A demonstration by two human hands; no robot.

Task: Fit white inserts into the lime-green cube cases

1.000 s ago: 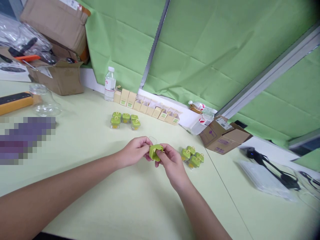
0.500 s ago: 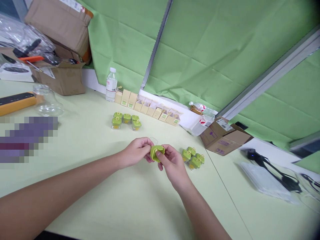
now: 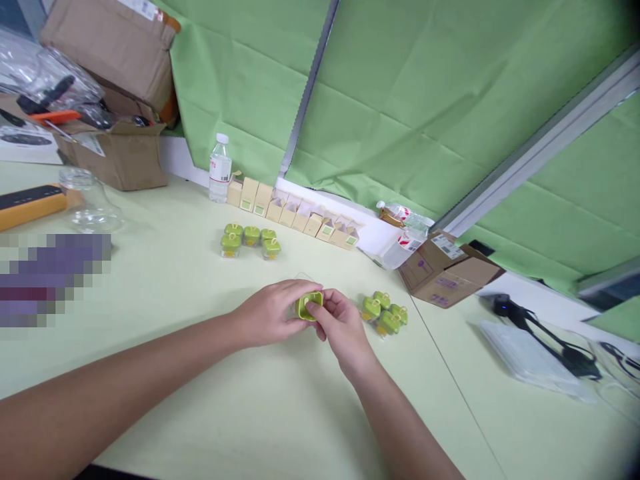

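Over the middle of the table, both hands hold a small green lid [image 3: 303, 307] with its hollow side facing me. My left hand [image 3: 270, 312] wraps round its left side, fingers along the top edge and thumb below. My right hand [image 3: 341, 328] grips the right side, its thumb pressed into the hollow. Just behind the hands a thin clear rim shows; what it belongs to is mostly hidden. Small clear jars with green lids stand in two groups, one beyond my left hand [image 3: 251, 235] and one right of my right hand [image 3: 388, 323].
A row of small cardboard boxes [image 3: 289, 215] lines the wall beside an upright water bottle [image 3: 220, 169]. More bottles [image 3: 400, 248] and a carton [image 3: 440, 273] stand to the right. At left are a glass vessel [image 3: 90, 210], an orange-and-black bar [image 3: 30, 205] and an open box [image 3: 125, 157].
My left hand has shifted from pinching the lid's left edge to wrapping round it. The lid has moved slightly left and turned, with my right thumb still inside.
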